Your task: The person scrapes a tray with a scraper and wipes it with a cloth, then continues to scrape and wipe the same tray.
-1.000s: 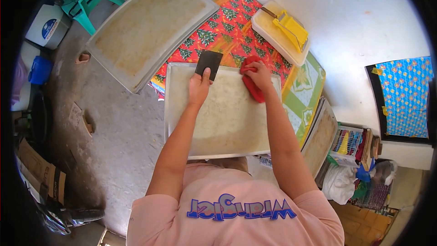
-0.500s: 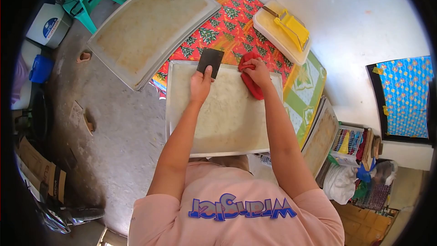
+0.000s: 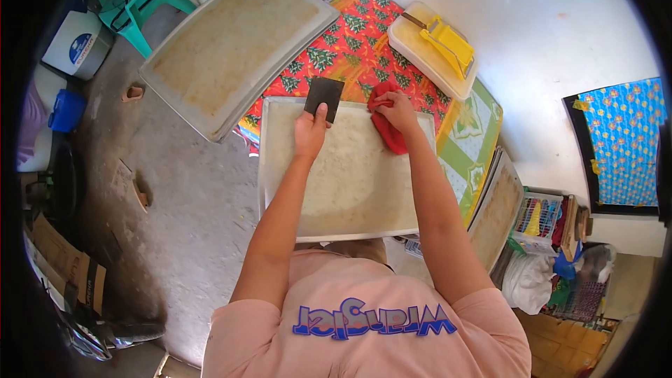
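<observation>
My left hand [image 3: 311, 129] grips a flat dark rectangular piece [image 3: 325, 97], held over the upper left part of a metal tray [image 3: 350, 189]. The thumb lies on its face. My right hand [image 3: 399, 112] pinches a red cloth [image 3: 387, 129] at the tray's upper right edge; part of the cloth hangs over the tray's inside. The tray has a pale, whitish surface and a raised rim, and its near side is close to my body. Its far edge lies by the red patterned tablecloth [image 3: 353, 45].
Stacked large trays [image 3: 238, 42] lie at the upper left. A white container [image 3: 437, 52] with a yellow tool [image 3: 449, 45] on its lid stands at the upper right. More trays [image 3: 497, 203] lean at the right, near a basket [image 3: 539, 217]. A green chair [image 3: 150, 10] stands far left.
The view has shifted slightly, so things at the left appear a little further right. Both hands keep their hold and show hardly any movement.
</observation>
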Demonstrator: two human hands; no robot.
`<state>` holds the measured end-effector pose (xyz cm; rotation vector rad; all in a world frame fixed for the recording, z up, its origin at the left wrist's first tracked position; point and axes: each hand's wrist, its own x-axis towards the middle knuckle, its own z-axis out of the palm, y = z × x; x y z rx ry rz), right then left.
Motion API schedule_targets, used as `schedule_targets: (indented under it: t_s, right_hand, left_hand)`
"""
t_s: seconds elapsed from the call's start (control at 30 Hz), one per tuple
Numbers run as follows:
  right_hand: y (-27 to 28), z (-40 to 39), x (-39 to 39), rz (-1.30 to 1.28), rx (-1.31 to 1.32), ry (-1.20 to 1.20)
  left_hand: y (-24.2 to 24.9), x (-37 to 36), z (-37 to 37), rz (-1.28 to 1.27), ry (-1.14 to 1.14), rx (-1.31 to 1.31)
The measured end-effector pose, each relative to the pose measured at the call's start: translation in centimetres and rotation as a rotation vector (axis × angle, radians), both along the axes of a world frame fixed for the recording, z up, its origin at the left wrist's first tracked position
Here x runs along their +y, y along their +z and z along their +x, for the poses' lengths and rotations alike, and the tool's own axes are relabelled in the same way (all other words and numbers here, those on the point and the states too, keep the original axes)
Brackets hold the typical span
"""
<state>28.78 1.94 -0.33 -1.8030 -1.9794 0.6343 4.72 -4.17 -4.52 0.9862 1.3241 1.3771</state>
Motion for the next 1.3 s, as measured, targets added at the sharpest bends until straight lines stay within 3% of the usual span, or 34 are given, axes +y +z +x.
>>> schedule_targets:
  t_s: [0.23, 0.33, 0.53, 0.87, 0.9, 0.97, 1.03, 1.07, 1.1, 1.13, 1.2, 1.3]
  right_hand:
    - [0.1, 5.2, -1.7, 0.039, 0.147, -0.099]
    - [1.1, 3.4, -1.3, 0.057, 0.031, -0.059]
    - [-1.4, -1.2, 0.2, 0.063, 0.093, 0.034]
    - [0.3, 8.5, -2.7, 0.066, -0.198, -0.364]
    - [0.4, 8.0, -2.6, 0.098, -0.220, -0.333]
    - [0.5, 4.7, -2.6, 0.145, 0.004, -0.324]
    - [-1.9, -0.5, -2.9, 0.322, 0.083, -0.129]
    - [-1.1, -3.0, -3.2, 0.220, 0.172, 0.136]
    - [-2.5, -5.2, -4.4, 0.402, -0.060, 0.201]
    - [-1.5, -6.7, -6.0, 0.252, -0.083, 0.053]
    - [-1.2, -4.8, -5.8, 0.192, -0.232, -0.036]
    - [-2.2, 1.8, -5.9, 0.262, -0.340, -0.268]
  left_hand:
    - [0.6, 0.0, 0.0, -0.007, -0.014, 0.000]
    - [0.2, -0.1, 0.1, -0.010, -0.029, -0.019]
    - [0.1, 0.1, 0.5, 0.051, 0.025, -0.023]
    - [0.4, 0.1, 0.0, 0.014, -0.009, -0.060]
    - [0.4, 0.1, 0.1, 0.024, -0.016, -0.071]
    - [0.5, 0.1, 0.0, 0.046, -0.020, -0.092]
    - [0.6, 0.1, 0.1, 0.068, 0.011, -0.120]
    - [0.5, 0.1, 0.2, 0.076, 0.021, -0.131]
    - [0.6, 0.2, 0.2, 0.078, 0.033, -0.140]
    - [0.7, 0.2, 0.1, 0.078, 0.041, -0.150]
    - [0.7, 0.1, 0.1, 0.082, 0.038, -0.158]
    - [0.6, 0.0, -0.1, 0.083, 0.018, -0.146]
